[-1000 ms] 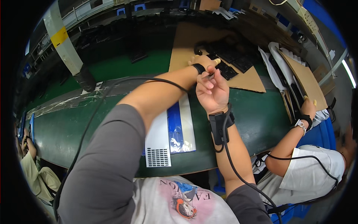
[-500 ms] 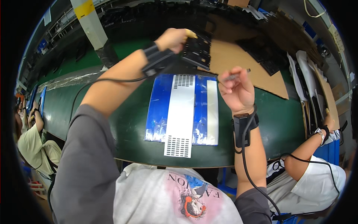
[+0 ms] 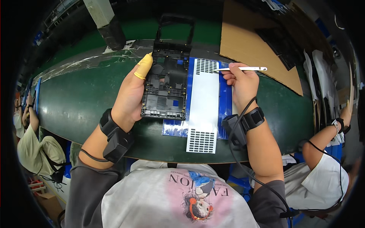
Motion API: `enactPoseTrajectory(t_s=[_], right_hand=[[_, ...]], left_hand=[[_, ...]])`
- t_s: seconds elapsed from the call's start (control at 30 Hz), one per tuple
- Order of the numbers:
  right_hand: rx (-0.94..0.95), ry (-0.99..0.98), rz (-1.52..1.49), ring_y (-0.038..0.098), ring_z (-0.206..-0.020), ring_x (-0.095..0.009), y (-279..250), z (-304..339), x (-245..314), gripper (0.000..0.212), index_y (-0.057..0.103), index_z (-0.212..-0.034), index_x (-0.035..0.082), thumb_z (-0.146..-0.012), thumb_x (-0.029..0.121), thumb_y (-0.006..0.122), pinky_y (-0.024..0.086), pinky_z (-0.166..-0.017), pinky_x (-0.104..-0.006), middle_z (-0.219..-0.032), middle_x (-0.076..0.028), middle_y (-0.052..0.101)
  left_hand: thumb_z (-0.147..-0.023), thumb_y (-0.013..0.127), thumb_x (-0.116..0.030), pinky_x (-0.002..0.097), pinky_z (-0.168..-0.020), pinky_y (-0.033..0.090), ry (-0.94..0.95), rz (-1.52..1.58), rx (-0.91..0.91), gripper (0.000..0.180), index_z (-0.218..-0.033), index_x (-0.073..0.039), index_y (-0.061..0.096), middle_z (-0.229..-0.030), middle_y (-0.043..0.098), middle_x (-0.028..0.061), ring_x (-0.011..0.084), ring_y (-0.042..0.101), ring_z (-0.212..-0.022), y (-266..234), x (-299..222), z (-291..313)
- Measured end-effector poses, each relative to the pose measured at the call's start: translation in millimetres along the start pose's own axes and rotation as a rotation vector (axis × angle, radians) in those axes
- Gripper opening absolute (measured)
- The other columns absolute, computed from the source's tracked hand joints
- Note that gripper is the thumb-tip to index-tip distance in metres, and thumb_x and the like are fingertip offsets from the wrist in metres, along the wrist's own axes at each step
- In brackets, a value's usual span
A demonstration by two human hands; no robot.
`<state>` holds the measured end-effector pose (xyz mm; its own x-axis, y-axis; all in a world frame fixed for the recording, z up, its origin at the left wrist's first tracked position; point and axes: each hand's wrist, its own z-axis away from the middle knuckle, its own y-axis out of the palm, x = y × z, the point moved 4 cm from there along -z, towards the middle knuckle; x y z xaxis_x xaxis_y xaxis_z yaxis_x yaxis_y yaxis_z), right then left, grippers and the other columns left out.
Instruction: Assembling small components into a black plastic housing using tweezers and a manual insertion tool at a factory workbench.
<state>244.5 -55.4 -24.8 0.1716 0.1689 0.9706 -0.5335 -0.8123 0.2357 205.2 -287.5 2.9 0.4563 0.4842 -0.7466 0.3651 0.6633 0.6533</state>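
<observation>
My left hand (image 3: 131, 97) grips the left edge of a black plastic housing (image 3: 164, 81), held up above the table with its ribbed, open-framed face toward me. A yellow finger cot (image 3: 143, 67) covers the thumb; the other fingers are hidden behind the part. In my right hand (image 3: 244, 84) a pair of white tweezers (image 3: 253, 68) is pinched, its tip at the upper right of a white sheet (image 3: 204, 104). Small black stickers sit in rows at both ends of that sheet. Under it lies a blue board (image 3: 175, 129), partly covered by the housing.
Brown cardboard (image 3: 243, 45) with dark panels (image 3: 279, 51) on it lies at the far right. White and brown sheets (image 3: 321, 81) stand upright at the right. A pillar (image 3: 99, 13) rises beyond the green table (image 3: 76, 102). Other people sit at either side.
My left hand has brought the black housing nearer, from the far side to beside the white sheet. My right hand has turned, and the tweezers now point at the sheet's stickers.
</observation>
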Motion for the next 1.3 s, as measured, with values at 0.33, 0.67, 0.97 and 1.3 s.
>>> enactPoseTrajectory(t_s=[0.33,0.67,0.97,1.3], right_hand=[[-0.039,0.011,0.066,0.05,-0.049,-0.009,0,-1,-1,0.006,0.055,-0.079,-0.002,-0.075,0.003,0.056,0.038,-0.043,-0.0172,-0.065,-0.01,0.059],[0.049,0.043,-0.047,0.048,-0.05,-0.008,0,6,7,0.011,0.055,-0.085,-0.004,-0.076,0.001,0.055,0.036,-0.045,-0.0162,-0.066,-0.01,0.059],[0.276,0.117,-0.044,0.047,-0.051,-0.005,50,84,32,0.015,0.054,-0.089,-0.002,-0.077,0.006,0.058,0.035,-0.046,-0.0148,-0.073,-0.012,0.061],[0.291,0.118,-0.169,0.048,-0.053,-0.006,51,84,24,0.015,0.054,-0.09,-0.003,-0.077,0.003,0.057,0.037,-0.049,-0.0152,-0.074,-0.01,0.06]], left_hand=[[-0.087,0.043,-0.022,0.027,-0.074,0.047,0.017,-0.018,-0.108,0.035,-0.12,-0.008,0.037,-0.099,0.053,0.0041,0.0115,0.053,-0.086,-11,3,5],[-0.087,0.044,-0.02,0.0319,-0.082,0.043,0.036,0.103,-0.019,0.043,-0.125,-0.011,0.026,-0.111,0.046,0.0036,0.0146,0.048,-0.099,8,11,8],[-0.089,0.039,-0.023,0.0314,-0.084,0.043,0.04,0.158,0.101,0.039,-0.125,-0.012,0.028,-0.113,0.046,0.0043,0.015,0.049,-0.099,19,22,9],[-0.089,0.038,-0.018,0.0309,-0.081,0.044,0.043,0.179,0.098,0.035,-0.123,-0.012,0.029,-0.109,0.048,0.0044,0.0145,0.051,-0.097,22,19,11]])
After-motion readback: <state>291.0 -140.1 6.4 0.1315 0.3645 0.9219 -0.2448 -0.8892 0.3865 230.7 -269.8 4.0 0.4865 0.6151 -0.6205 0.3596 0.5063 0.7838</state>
